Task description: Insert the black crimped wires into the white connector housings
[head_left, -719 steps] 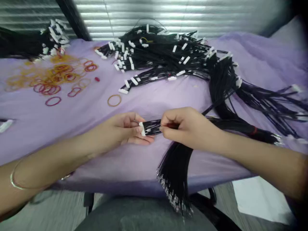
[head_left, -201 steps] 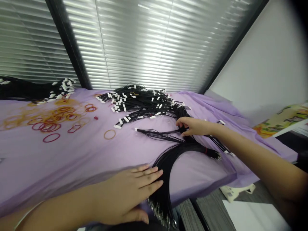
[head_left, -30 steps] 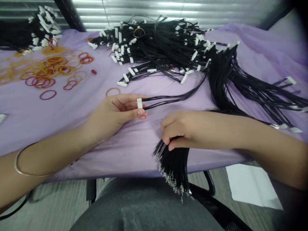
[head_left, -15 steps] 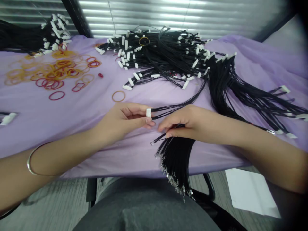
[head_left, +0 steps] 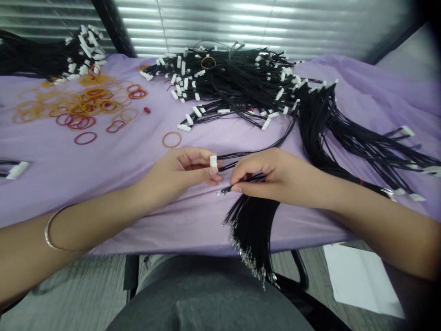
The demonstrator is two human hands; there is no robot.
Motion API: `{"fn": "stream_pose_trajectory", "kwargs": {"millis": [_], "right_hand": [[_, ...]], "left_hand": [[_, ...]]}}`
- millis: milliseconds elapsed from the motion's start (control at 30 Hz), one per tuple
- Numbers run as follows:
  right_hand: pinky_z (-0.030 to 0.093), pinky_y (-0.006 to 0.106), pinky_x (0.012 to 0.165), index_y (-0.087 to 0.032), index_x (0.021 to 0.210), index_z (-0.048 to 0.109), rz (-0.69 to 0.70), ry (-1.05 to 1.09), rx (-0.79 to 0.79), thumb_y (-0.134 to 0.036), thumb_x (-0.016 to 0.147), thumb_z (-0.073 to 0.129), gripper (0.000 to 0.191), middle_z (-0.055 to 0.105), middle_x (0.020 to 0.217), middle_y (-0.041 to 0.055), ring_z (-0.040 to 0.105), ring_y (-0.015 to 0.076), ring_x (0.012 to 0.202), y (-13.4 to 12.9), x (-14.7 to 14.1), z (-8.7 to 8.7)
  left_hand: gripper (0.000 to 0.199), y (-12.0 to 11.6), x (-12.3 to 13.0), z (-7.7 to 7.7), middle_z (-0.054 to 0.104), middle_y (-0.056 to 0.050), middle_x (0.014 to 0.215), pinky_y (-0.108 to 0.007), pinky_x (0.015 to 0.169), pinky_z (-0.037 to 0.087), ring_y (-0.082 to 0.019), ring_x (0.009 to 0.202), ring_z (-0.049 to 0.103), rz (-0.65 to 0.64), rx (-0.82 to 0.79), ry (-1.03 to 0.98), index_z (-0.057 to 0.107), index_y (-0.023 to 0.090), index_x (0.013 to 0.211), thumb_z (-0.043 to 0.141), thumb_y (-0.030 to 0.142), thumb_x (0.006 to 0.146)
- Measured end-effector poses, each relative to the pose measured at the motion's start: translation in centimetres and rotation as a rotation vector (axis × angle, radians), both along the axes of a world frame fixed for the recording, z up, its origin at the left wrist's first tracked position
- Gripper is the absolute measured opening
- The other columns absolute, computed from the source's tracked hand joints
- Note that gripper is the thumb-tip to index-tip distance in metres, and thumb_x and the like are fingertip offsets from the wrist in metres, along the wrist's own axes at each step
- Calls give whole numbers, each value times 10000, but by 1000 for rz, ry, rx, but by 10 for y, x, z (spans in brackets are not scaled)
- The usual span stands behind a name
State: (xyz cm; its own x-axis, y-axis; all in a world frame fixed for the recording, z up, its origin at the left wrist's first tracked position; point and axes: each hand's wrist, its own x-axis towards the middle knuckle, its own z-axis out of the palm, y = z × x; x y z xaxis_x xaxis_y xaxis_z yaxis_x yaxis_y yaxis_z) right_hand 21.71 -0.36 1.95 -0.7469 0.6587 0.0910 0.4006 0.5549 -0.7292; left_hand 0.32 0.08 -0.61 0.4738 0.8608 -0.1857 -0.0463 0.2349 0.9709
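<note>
Left hand (head_left: 193,170) pinching small white plastic connector (head_left: 213,162), black wires trailing rightward; right hand (head_left: 263,177) pinching thin black wires with silver metal tips (head_left: 225,190), just beside connector, above purple cloth (head_left: 138,170).

One table (head_left: 186,230), draped in lilac cloth (head_left: 354,82). On it I log: heap of black wires (head_left: 237,76) with white connectors, far edge; second wire bundle (head_left: 31,57), far left; yellow and red rubber bands (head_left: 94,94), left; single amber band (head_left: 171,146), nearer centre; splayed wires (head_left: 365,142), right; metal-tipped wires (head_left: 258,223), overhanging the near edge.
</note>
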Motion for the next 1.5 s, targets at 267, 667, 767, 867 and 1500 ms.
{"fn": "stream_pose_trajectory", "kwargs": {"millis": [267,667,767,867,1500], "right_hand": [[475,182,735,-126,914,679,-19,78,175,-158,879,566,122,700,866,27,632,79,794,0,0,-3],[408,190,556,-122,748,666,-259,68,-14,-133,793,576,101,642,675,-1,538,75,599,-1,-4,0],[385,184,519,-119,700,651,-292,73,-82,-114,755,576,93,613,619,-12,504,65,555,-1,-5,-1],[365,176,499,-121,671,636,-300,82,-127,-107,736,574,91,582,582,-28,480,55,535,-1,-7,-4],[364,183,478,-131,649,688,-344,117,-143,-95,706,602,109,622,569,-22,487,57,515,2,-7,-3]], "left_hand": [[96,1,-3,-3,710,5,784,-183,747,528,-92,754,668,-31,-4,-13,668,134,875,695,135,783],[149,1,-3,-2,703,-6,782,-210,717,563,-125,741,704,-85,-108,-99,609,126,921,656,95,783],[127,-2,-2,-1,705,-18,782,-208,723,564,-127,753,706,-111,-115,-109,609,119,916,650,102,796],[121,-3,-1,-1,706,-19,786,-210,729,566,-127,755,705,-117,-129,-107,619,119,897,671,118,787],[116,1,0,-1,704,-18,823,-228,755,578,-152,813,711,-119,-203,-80,632,116,869,704,174,798]]}}
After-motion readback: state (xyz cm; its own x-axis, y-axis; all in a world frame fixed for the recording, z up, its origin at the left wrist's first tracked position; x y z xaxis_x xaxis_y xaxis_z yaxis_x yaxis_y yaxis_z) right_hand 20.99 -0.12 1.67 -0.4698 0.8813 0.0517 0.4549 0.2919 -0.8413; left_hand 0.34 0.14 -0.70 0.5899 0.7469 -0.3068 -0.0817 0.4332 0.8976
